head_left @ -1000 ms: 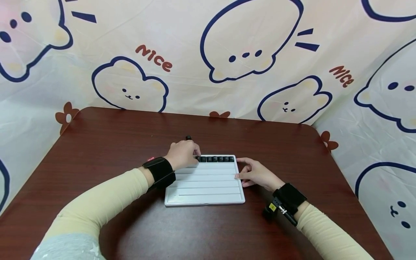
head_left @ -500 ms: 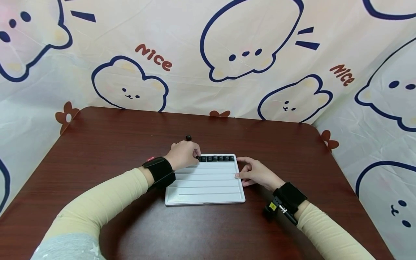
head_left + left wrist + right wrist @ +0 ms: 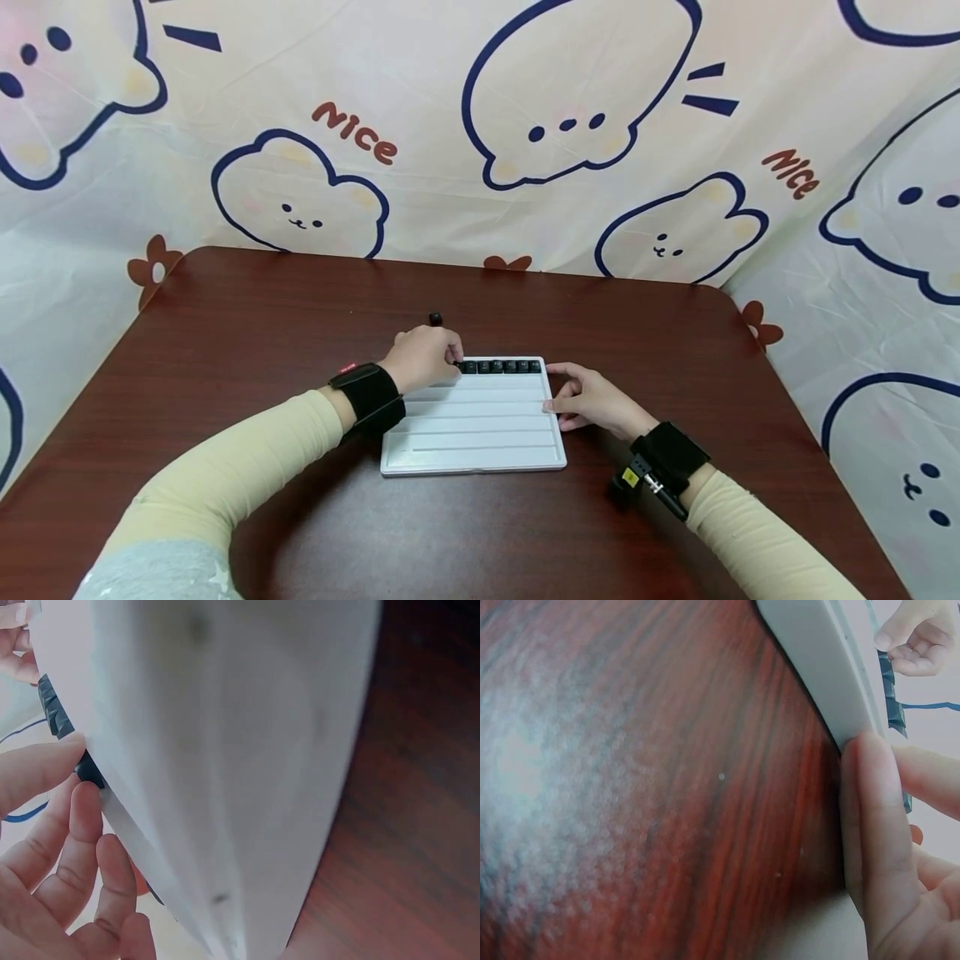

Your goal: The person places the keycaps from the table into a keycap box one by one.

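A white ridged tray [image 3: 480, 437] lies on the brown table, with a row of black keycaps [image 3: 510, 367] along its far edge. My left hand [image 3: 423, 357] is at the left part of that row, palm over the tray's far-left corner, which it hides. In the left wrist view its thumb and forefinger pinch a black keycap [image 3: 88, 769] at the row's end. My right hand [image 3: 588, 402] grips the tray's right edge, thumb on the rim and forefinger reaching along the side toward the far corner. In the right wrist view the thumb [image 3: 877, 769] presses against the white edge.
A small black object [image 3: 435, 318] stands on the table [image 3: 315, 300] just beyond my left hand. Behind the table hangs a pale cloth [image 3: 435, 208] with cartoon drawings. Black straps [image 3: 369, 396] wrap both wrists.
My left fingertips have edged very slightly right along the keycap row, covering a little more of its left end. The right hand and the tray stay nearly still.
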`<state>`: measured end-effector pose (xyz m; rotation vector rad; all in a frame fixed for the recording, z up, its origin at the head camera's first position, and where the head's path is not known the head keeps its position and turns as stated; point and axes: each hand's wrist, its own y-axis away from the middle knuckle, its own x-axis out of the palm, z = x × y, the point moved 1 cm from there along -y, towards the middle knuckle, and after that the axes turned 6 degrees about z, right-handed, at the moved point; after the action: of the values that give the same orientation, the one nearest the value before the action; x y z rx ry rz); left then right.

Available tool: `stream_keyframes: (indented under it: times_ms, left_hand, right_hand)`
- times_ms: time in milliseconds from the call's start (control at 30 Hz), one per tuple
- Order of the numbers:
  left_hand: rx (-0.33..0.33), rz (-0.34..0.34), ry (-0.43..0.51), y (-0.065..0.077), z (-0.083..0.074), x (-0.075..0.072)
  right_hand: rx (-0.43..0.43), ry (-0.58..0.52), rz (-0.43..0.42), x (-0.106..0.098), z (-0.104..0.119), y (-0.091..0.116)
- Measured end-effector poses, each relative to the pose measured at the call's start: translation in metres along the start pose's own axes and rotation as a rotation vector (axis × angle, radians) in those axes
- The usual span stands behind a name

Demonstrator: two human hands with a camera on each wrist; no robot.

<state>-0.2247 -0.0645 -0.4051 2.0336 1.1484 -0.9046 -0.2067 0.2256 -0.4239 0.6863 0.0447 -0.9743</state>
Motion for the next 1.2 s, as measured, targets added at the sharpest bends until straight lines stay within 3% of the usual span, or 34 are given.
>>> stream_keyframes:
  times_ms: [633, 1000, 1200]
  left_hand:
    - [0.061, 0.033, 0.075, -0.003, 0.005, -0.009]
    - [0.175, 0.006, 0.098, 0.003, 0.018, -0.031]
    - [0.192, -0.018, 0.108, 0.005, 0.029, -0.049]
  right_hand:
    - [0.004, 0.001, -0.009, 0.001, 0.0, 0.002]
    - [0.003, -0.007, 0.0, 0.002, -0.002, 0.0]
    - [0.003, 0.001, -0.007, 0.0, 0.0, 0.001]
